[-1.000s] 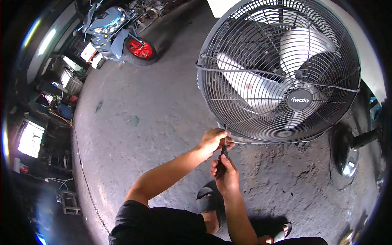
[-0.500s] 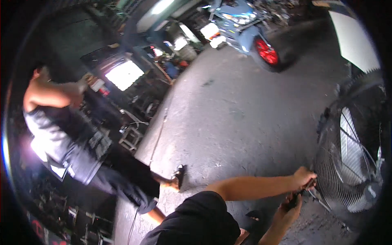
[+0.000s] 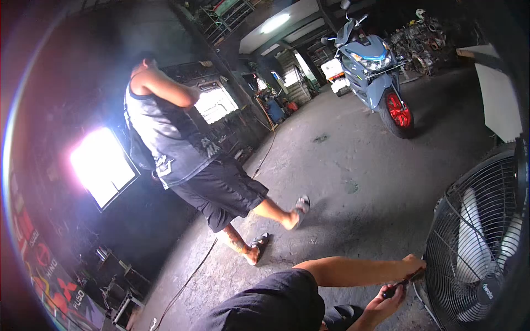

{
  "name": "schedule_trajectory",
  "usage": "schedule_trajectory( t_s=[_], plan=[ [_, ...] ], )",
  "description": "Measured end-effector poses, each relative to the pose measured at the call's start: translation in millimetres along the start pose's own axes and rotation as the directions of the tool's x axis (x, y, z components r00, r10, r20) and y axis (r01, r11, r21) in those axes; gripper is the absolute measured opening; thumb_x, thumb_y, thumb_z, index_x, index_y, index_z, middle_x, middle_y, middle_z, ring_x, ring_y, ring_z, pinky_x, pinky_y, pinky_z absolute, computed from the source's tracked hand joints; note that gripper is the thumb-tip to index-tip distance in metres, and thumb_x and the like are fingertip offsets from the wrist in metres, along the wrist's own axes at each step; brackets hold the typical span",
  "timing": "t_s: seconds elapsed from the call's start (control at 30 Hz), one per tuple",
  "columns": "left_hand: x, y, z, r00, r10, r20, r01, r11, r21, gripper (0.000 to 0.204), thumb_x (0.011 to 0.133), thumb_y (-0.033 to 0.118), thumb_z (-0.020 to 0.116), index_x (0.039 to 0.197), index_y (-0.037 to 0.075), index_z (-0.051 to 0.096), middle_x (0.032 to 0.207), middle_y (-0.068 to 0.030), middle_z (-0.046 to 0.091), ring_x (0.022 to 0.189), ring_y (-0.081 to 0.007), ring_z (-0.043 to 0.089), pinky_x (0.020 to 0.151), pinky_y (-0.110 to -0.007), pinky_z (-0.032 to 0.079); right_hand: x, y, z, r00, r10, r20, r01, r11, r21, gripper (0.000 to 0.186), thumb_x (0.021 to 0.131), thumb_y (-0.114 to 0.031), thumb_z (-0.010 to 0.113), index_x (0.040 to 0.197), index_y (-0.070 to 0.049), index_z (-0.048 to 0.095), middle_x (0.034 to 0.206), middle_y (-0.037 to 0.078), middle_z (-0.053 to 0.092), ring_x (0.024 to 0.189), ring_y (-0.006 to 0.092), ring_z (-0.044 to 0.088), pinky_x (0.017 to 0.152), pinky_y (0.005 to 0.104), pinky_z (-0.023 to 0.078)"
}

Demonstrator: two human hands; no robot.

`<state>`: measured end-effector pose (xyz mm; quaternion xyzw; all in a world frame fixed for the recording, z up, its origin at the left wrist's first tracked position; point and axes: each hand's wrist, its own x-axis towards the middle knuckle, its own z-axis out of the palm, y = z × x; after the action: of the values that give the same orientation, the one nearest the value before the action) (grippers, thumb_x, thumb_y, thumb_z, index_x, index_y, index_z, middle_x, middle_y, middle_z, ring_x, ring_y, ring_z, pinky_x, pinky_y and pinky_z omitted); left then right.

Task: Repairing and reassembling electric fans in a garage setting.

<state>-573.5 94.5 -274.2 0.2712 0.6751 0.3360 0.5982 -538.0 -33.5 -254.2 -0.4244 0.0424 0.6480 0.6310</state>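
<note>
Scanning from the left, I note a bright window in a dark wall, then a second person in a dark sleeveless top and shorts walking over the concrete floor, sandals on both feet. A thin cable trails along the floor below that person. Further back stands a blue scooter with a red front wheel.

At the lower edge, my left hand reaches across to the rim of the large floor fan, its grip closed on the wire guard at the near left side. My right hand sits just below it, fingers wrapped around a small dark tool, the tip of which meets the guard rim beside the left hand. I cannot tell what kind of tool it is. The fan stands on the floor at the far right, its pale blades visible behind the guard.
</note>
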Motion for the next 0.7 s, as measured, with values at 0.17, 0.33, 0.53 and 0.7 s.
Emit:
schedule_trajectory(
  t_s=[0.17, 0.33, 0.53, 0.7],
  plan=[
    [4, 3, 3, 0.997, 0.023, -0.075, -0.01, 0.984, 0.179, 0.024, 0.083, 0.022, 0.055, 0.076, 0.0, 0.064, 0.065, -0.0094, 0.061, 0.05, -0.0189, 0.056, 0.044, -0.03, 0.042, 19, 12, -15, 0.965, 0.187, 0.181, -0.254, 0.829, 0.498, 0.03, 0.09, -0.028, 0.047, 0.106, -0.003, 0.054, 0.088, 0.005, 0.058, 0.071, 0.0123, 0.053, 0.062, 0.0237, 0.045],
    [24, -12, -10, 0.997, 0.066, 0.033, -0.067, 0.998, 0.019, 0.026, 0.084, 0.019, 0.05, 0.069, 0.0, 0.059, 0.061, -0.0104, 0.058, 0.046, -0.0201, 0.053, 0.041, -0.033, 0.04, 29, 29, -27, 0.834, 0.118, 0.54, -0.425, 0.761, 0.49, 0.023, 0.093, -0.021, 0.044, 0.101, -0.001, 0.053, 0.085, 0.004, 0.056, 0.067, 0.0099, 0.052, 0.056, 0.0175, 0.045],
    [0, -8, 5, 0.992, 0.054, 0.115, -0.053, 0.999, -0.009, 0.032, 0.088, 0.025, 0.048, 0.072, -0.001, 0.058, 0.061, -0.0106, 0.057, 0.047, -0.0201, 0.053, 0.043, -0.034, 0.042, 36, 1, -19, 0.949, 0.055, 0.31, -0.186, 0.893, 0.41, 0.014, 0.091, -0.015, 0.051, 0.097, -0.003, 0.055, 0.076, 0.0, 0.053, 0.061, 0.0065, 0.048, 0.052, 0.0158, 0.04],
    [-50, -24, -4, 0.789, 0.342, 0.51, -0.414, 0.91, 0.03, 0.039, 0.093, 0.038, 0.041, 0.09, 0.003, 0.058, 0.087, -0.0076, 0.06, 0.084, -0.0187, 0.055, 0.075, -0.036, 0.045, 3, -10, -19, 0.904, -0.202, 0.377, 0.071, 0.94, 0.334, 0.028, 0.092, -0.03, 0.044, 0.1, -0.005, 0.054, 0.074, 0.0, 0.052, 0.061, 0.0088, 0.052, 0.048, 0.0197, 0.04]
  ],
)
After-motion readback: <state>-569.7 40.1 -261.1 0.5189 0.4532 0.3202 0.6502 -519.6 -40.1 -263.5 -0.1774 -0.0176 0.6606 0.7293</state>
